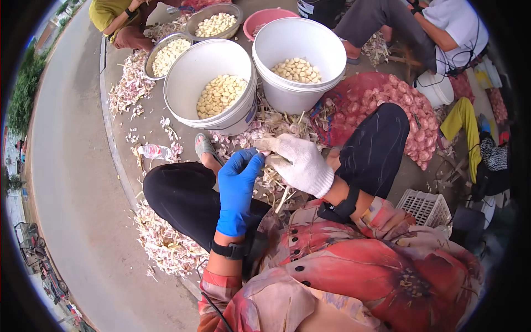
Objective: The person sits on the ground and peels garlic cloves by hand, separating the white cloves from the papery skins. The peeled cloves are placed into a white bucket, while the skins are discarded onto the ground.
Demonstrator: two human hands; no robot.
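Blue-gloved left hand (237,176) and white-gloved right hand (302,164) both pinch a clove (266,152) (mostly hidden; identity judged), on the near side of the left bucket (180,77). Judged advisable: steady with the left, peel with the right, pressing lightly.

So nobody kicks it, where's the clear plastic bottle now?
In the head view, the plastic bottle lies left of centre, left of the grey slipper and below the left white bucket.
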